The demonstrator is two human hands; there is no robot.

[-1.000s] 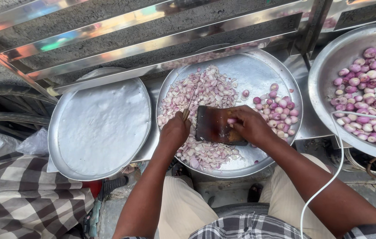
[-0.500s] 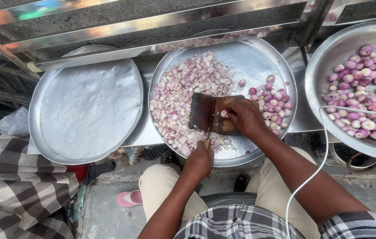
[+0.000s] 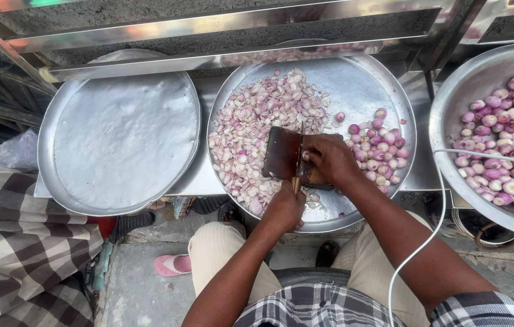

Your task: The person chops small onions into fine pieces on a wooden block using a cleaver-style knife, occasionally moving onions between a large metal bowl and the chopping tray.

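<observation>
Outdoors, left hand (image 3: 282,209) clenched on knife (image 3: 298,158), right hand (image 3: 328,158) clasping shallot, over steel tray (image 3: 363,85).

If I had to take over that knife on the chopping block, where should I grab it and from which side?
Take the knife by its handle end, which points toward the person at the near rim of the middle tray. The left hand already grips there. Come from the near side, since the blade stands edge-down on the wooden block and the right hand rests beside it.

An empty round metal tray (image 3: 120,136) sits at left, a checked cloth (image 3: 20,242) below it, a pink sandal (image 3: 173,264) on the floor.
</observation>
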